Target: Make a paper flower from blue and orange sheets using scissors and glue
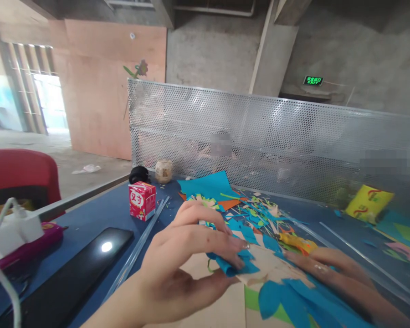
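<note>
My left hand pinches a curled blue paper strip between thumb and fingers. The strip belongs to a paper cutout with a pale middle and blue petal-like pieces around it. My right hand, partly blurred, lies with stretched fingers along the cutout's right side; its thumb is hidden. Under the cutout are a beige sheet and some green paper. A yellow tube-like object lies just beyond my right fingers.
Paper scraps and a blue sheet cover the back. Left are a red drink carton, a black phone and a white power strip. A yellow packet lies right. A perforated metal screen borders the table; a person sits behind.
</note>
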Motion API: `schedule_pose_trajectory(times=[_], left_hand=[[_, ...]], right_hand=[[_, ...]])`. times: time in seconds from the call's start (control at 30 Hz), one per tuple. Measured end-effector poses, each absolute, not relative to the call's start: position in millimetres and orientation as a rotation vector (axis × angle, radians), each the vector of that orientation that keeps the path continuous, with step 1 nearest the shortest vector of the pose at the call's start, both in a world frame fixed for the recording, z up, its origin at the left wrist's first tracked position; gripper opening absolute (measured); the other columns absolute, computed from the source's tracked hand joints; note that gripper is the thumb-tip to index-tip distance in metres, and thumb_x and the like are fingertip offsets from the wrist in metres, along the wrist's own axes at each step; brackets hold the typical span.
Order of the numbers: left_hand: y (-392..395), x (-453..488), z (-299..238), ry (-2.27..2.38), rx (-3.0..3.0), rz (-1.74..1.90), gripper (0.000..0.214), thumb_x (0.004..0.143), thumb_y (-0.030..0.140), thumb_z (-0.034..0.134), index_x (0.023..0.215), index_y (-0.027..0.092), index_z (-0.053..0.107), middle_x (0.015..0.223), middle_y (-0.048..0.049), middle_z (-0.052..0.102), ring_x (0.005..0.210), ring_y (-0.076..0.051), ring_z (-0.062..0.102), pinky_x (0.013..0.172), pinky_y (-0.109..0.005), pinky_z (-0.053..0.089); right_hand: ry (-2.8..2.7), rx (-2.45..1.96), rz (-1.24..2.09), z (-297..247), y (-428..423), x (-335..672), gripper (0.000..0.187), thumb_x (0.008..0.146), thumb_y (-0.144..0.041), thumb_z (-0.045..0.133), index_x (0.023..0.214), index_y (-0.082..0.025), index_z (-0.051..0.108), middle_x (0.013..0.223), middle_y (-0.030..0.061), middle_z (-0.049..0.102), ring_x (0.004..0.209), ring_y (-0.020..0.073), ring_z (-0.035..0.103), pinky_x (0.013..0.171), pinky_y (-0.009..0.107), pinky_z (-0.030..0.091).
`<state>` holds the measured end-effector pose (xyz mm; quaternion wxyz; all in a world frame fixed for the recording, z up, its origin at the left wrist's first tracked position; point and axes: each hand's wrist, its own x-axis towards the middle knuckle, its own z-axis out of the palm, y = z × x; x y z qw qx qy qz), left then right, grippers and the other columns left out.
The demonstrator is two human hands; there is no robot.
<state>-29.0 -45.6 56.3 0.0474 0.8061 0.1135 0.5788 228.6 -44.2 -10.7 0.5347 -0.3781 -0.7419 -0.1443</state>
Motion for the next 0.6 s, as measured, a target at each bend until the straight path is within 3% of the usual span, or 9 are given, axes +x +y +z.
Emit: schedule_pose_trajectory(times=[0.1, 0.17, 0.27, 0.4, 0.5, 0.6], left_hand=[[-46, -30, 50, 0.328, 2.367, 1.799, 0.047, 0.068, 0.025, 0.068, 0.112, 0.028, 0.052, 0.07, -0.0026, 0.068, 0.079, -0.023, 0.058, 0.078, -0.04, 0.043], [-47, -30, 47, 0.341, 2.285, 1.739, 0.038, 0.078, 0.034, 0.056, 0.115, 0.027, 0.05, 0.071, -0.0033, 0.068, 0.077, -0.022, 0.059, 0.08, -0.041, 0.043], [-47, -30, 45, 0.45, 2.096, 1.641, 0.033, 0.088, 0.025, 0.041, 0.12, 0.027, 0.044, 0.067, -0.0018, 0.068, 0.078, -0.019, 0.061, 0.078, -0.039, 0.044], [-43, -27, 48, 0.445, 1.924, 1.612, 0.054, 0.08, 0.016, 0.055, 0.128, 0.024, 0.033, 0.061, -0.0004, 0.066, 0.084, -0.02, 0.059, 0.075, -0.036, 0.046], [-41, -26, 50, 0.41, 1.874, 1.567, 0.065, 0.073, 0.013, 0.062, 0.13, 0.021, 0.032, 0.064, -0.0008, 0.066, 0.087, -0.021, 0.058, 0.08, -0.038, 0.043], [-40, -27, 50, 0.375, 1.834, 1.532, 0.067, 0.071, 0.01, 0.064, 0.129, 0.02, 0.033, 0.066, -0.0003, 0.065, 0.088, -0.02, 0.057, 0.085, -0.038, 0.04]], right_hand=[[-1.758, -0.921, -0.343, -15, -40, 231, 0.026, 0.078, -0.042, 0.046, 0.099, -0.041, 0.061, 0.088, 0.0034, 0.063, 0.078, 0.0228, 0.06, 0.069, 0.036, 0.047], [-1.768, -0.903, -0.355, -18, -37, 233, 0.028, 0.079, -0.043, 0.045, 0.103, -0.041, 0.059, 0.09, 0.0038, 0.062, 0.08, 0.0228, 0.059, 0.068, 0.036, 0.047], [-1.822, -0.883, -0.429, -17, -34, 238, 0.031, 0.079, -0.045, 0.045, 0.106, -0.036, 0.058, 0.092, 0.0058, 0.062, 0.081, 0.0238, 0.059, 0.066, 0.036, 0.048], [-1.976, -0.814, -0.547, -4, -37, 241, 0.03, 0.078, -0.035, 0.053, 0.107, -0.033, 0.057, 0.091, 0.0042, 0.064, 0.074, 0.021, 0.061, 0.061, 0.031, 0.049], [-1.915, -0.862, -0.558, 6, -47, 232, 0.027, 0.078, -0.022, 0.054, 0.104, -0.029, 0.057, 0.095, 0.004, 0.063, 0.08, 0.02, 0.061, 0.067, 0.03, 0.05], [-1.896, -0.913, -0.573, 10, -55, 221, 0.023, 0.078, -0.021, 0.055, 0.1, -0.028, 0.057, 0.093, 0.0021, 0.064, 0.081, 0.0193, 0.061, 0.072, 0.03, 0.049]])
